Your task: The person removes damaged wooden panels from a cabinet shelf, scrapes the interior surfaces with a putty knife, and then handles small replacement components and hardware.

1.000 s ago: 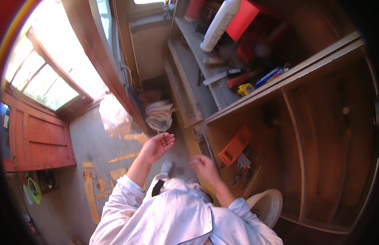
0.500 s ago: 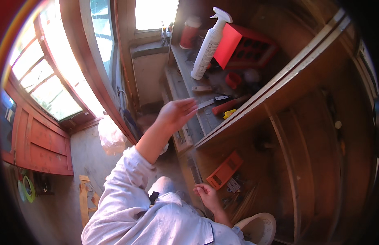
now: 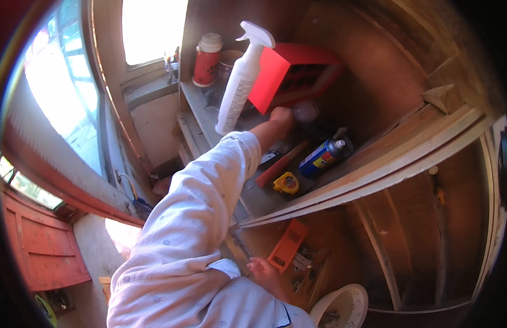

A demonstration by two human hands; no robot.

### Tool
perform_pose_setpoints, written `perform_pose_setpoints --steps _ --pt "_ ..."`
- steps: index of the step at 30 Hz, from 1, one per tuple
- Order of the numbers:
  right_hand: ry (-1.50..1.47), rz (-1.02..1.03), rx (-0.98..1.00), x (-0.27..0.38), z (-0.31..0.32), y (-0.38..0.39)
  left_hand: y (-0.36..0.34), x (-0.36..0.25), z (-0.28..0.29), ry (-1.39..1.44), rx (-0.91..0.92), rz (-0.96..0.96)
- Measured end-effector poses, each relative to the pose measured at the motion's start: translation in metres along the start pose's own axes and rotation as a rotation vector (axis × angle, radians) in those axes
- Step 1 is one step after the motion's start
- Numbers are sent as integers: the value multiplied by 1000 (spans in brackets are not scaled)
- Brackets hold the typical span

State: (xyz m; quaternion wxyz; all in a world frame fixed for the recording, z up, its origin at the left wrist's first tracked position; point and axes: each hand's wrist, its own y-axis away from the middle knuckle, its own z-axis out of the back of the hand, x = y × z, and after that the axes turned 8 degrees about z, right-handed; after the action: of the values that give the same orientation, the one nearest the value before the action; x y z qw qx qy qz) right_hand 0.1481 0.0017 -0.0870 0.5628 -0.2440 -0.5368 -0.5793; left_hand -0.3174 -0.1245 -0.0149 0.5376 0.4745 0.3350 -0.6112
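Observation:
My left hand (image 3: pixel 281 119) reaches deep onto the upper shelf, beside a clear rounded jar (image 3: pixel 305 111) and below an open red box (image 3: pixel 305 65). Its fingers are hidden, so whether it grips anything cannot be seen. A white spray bottle (image 3: pixel 238 90) stands upright left of that wrist. Right of the sleeve lie a tool with a dark red handle (image 3: pixel 275 169), a yellow tape measure (image 3: pixel 286 183) and a blue spray can (image 3: pixel 320 157). Lower down, my right hand (image 3: pixel 264 273) has its fingers curled, nothing visible in them, near an orange plastic tray-like piece (image 3: pixel 288 245).
A red flask with a white lid (image 3: pixel 207 60) stands at the shelf's back left. The wooden shelf edge (image 3: pixel 368 175) slants across the right. A white bucket (image 3: pixel 352 306) sits below, near my right forearm. An open window (image 3: pixel 153 33) and a red door (image 3: pixel 43 240) are at the left.
My left hand has moved away from above the shelf's front, up and right, deeper into the shelf. A red cup seen earlier is now out of sight. My right hand stays low with curled fingers.

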Motion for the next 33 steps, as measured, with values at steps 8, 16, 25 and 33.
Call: perform_pose_setpoints --steps 8,16,25,33 --pt "97 -2 -111 22 -5 -4 23 -7 -7 -984 -45 -292" --pt "194 109 38 29 0 3 124 -32 36 455 -104 9" --pt "295 228 300 38 -1 5 504 161 54 -186 -498 451" --pt "429 421 482 43 -36 -9 693 225 13 -696 -448 955"
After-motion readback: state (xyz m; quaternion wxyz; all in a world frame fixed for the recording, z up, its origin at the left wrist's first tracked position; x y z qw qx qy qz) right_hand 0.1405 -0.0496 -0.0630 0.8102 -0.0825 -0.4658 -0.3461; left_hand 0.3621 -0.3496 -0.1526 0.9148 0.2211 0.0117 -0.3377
